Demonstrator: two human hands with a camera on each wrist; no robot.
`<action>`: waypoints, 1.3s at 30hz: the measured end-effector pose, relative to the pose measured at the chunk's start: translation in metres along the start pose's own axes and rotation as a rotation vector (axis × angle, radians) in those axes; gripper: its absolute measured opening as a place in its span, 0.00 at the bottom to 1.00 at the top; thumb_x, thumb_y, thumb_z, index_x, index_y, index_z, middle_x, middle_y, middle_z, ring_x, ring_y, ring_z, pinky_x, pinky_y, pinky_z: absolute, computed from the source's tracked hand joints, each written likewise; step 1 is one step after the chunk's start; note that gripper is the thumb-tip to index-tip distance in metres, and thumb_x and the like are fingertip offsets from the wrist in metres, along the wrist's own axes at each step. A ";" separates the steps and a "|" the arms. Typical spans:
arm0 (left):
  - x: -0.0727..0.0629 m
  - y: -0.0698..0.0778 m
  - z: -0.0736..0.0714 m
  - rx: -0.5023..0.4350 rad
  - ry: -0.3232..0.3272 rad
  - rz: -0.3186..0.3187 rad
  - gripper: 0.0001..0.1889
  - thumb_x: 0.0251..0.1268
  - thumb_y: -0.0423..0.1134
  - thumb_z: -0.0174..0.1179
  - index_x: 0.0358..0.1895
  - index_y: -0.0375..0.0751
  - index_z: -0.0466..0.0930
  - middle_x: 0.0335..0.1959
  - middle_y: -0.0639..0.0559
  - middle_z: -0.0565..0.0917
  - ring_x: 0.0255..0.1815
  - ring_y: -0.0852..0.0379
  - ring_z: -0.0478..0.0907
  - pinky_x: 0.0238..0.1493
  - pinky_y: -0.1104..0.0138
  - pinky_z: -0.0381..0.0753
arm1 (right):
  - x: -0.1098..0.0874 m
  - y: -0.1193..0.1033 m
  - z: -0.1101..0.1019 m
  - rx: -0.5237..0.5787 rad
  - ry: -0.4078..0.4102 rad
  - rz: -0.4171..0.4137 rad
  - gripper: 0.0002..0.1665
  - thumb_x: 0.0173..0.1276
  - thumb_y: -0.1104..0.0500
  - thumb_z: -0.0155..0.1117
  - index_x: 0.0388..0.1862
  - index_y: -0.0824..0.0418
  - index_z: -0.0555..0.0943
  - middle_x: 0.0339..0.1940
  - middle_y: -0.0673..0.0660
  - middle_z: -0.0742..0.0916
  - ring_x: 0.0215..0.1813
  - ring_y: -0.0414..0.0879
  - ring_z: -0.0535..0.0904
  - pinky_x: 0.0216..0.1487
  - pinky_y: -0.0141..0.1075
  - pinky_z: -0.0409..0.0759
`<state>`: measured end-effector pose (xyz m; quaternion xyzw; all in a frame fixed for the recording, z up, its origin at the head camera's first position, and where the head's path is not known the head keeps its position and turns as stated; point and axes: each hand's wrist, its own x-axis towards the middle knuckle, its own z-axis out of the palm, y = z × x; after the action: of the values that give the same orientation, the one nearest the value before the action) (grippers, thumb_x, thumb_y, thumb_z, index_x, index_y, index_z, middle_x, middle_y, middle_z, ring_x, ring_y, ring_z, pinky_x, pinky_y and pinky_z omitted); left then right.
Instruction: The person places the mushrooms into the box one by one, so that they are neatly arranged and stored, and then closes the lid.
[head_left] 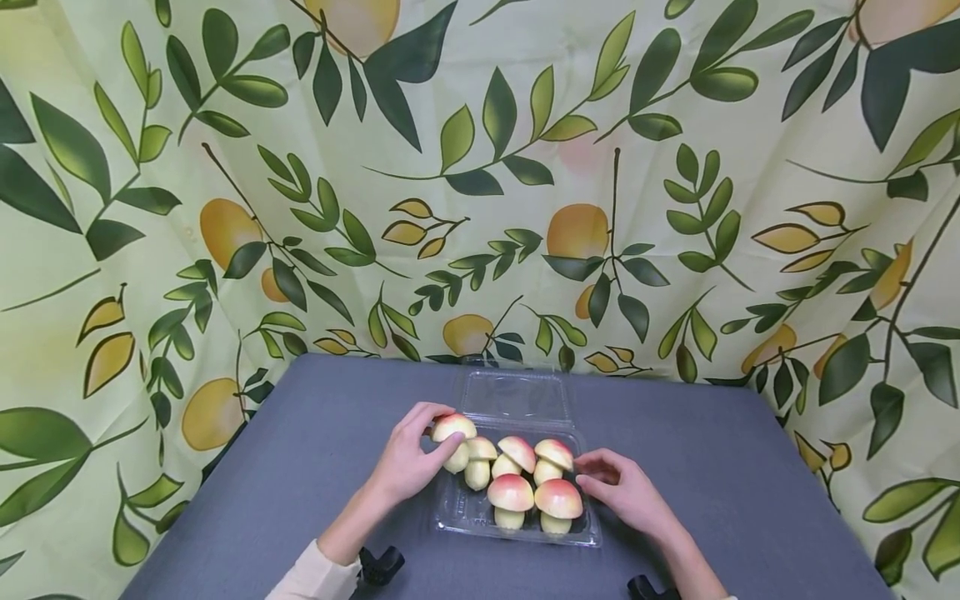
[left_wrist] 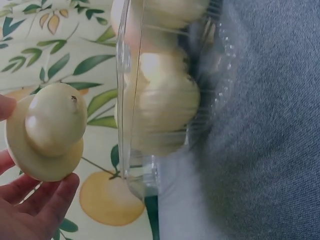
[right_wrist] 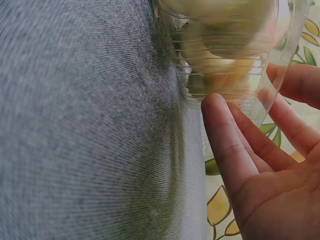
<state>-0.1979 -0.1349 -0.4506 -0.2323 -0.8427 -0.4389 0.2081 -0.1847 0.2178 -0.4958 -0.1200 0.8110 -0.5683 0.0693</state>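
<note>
My left hand (head_left: pixel 408 458) pinches a mushroom-shaped piece (head_left: pixel 454 427) with a glossy red-and-cream cap and a thick pale stem. In the left wrist view, that mushroom (left_wrist: pixel 56 120) hangs beside the container, its stem's rounded end and small dark mark facing the camera. The clear plastic container (head_left: pixel 465 523) lies with its lid (head_left: pixel 516 396) folded back. Several similar mushrooms (head_left: pixel 558 500) are inside, in two rows. At the container's right side, my right hand (head_left: pixel 618 487) holds the rim between thumb and fingers; in the right wrist view its thumb (right_wrist: pixel 227 135) lies against the ribbed wall.
A grey-blue cloth (head_left: pixel 345 400) covers the table. Behind it and along the sides hangs a curtain (head_left: pixel 480 208) printed with leaves and fruit. Black wrist mounts (head_left: pixel 381 567) show near both wrists.
</note>
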 end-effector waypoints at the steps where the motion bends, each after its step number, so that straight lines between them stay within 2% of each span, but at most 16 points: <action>1: 0.000 0.001 0.000 -0.002 -0.005 -0.001 0.16 0.63 0.41 0.71 0.52 0.45 0.83 0.46 0.57 0.81 0.43 0.61 0.77 0.44 0.64 0.81 | 0.000 0.000 0.000 0.000 -0.001 0.000 0.19 0.70 0.62 0.70 0.56 0.70 0.80 0.49 0.63 0.86 0.46 0.48 0.86 0.44 0.33 0.84; 8: -0.005 0.004 0.004 -0.013 -0.042 0.005 0.16 0.62 0.41 0.71 0.52 0.45 0.82 0.48 0.58 0.81 0.44 0.62 0.77 0.45 0.66 0.81 | 0.001 0.000 -0.001 0.007 -0.003 0.002 0.19 0.70 0.62 0.70 0.56 0.70 0.80 0.48 0.64 0.86 0.46 0.48 0.86 0.43 0.34 0.84; 21: -0.021 0.002 0.016 -0.056 -0.062 0.073 0.15 0.62 0.41 0.71 0.52 0.45 0.82 0.49 0.58 0.81 0.44 0.63 0.78 0.44 0.67 0.81 | 0.000 -0.002 -0.001 0.004 -0.003 -0.013 0.19 0.69 0.61 0.70 0.55 0.70 0.80 0.48 0.64 0.86 0.45 0.45 0.86 0.44 0.33 0.84; 33: -0.035 -0.002 0.024 -0.008 -0.079 0.122 0.16 0.61 0.41 0.72 0.51 0.43 0.81 0.49 0.58 0.81 0.46 0.61 0.79 0.47 0.66 0.81 | 0.001 -0.002 -0.001 0.007 -0.010 -0.025 0.19 0.69 0.62 0.70 0.55 0.71 0.80 0.48 0.64 0.86 0.46 0.45 0.86 0.44 0.33 0.84; 39: -0.039 -0.005 0.028 0.047 -0.081 0.187 0.16 0.60 0.40 0.72 0.50 0.44 0.81 0.48 0.57 0.81 0.50 0.60 0.79 0.52 0.65 0.80 | 0.000 -0.002 -0.001 0.009 -0.009 -0.019 0.20 0.69 0.62 0.70 0.55 0.71 0.80 0.48 0.64 0.86 0.45 0.44 0.86 0.44 0.33 0.84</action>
<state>-0.1734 -0.1224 -0.4897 -0.3226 -0.8351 -0.3878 0.2192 -0.1852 0.2182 -0.4934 -0.1301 0.8071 -0.5719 0.0680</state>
